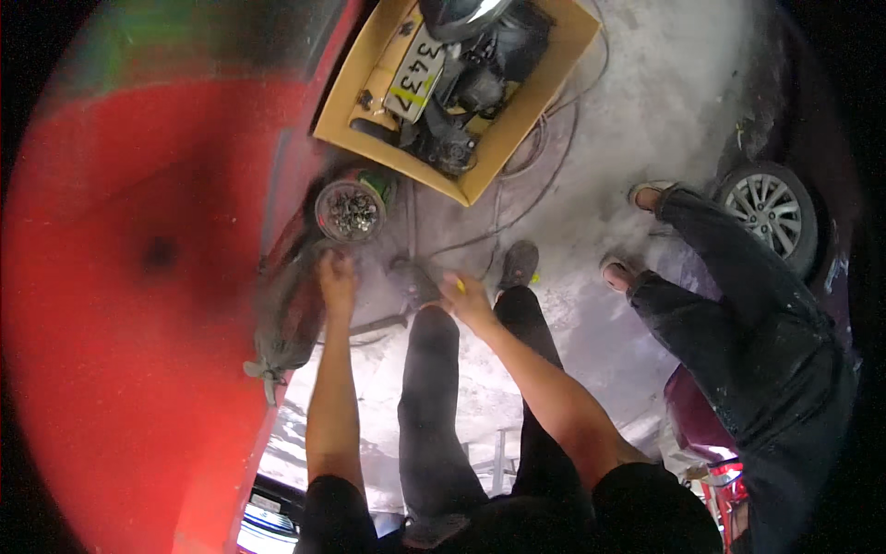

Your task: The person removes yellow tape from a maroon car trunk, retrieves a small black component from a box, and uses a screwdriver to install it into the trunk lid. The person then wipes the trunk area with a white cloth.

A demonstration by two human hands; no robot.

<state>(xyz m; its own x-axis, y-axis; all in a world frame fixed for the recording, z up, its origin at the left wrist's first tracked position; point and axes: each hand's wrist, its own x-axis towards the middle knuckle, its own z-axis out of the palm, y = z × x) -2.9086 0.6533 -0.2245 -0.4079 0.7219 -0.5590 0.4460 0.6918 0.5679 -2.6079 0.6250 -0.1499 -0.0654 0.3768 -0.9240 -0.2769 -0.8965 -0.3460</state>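
Note:
My left hand is just below a round tub filled with small metal fasteners. Its fingers are blurred, and whether they hold anything does not show. My right hand is closed, above the floor between my shoes. A small yellow thing pokes out of its grip; most of it is hidden by the fingers. Close to my left forearm hangs a dark, crumpled bundle, with a knotted end beside a large red panel.
A cardboard box holding a plate and dark car parts stands ahead. Hoses snake across the grey floor. At right are another person's dark trousers and sandalled feet, by a car wheel. A dark bar lies near my left shoe.

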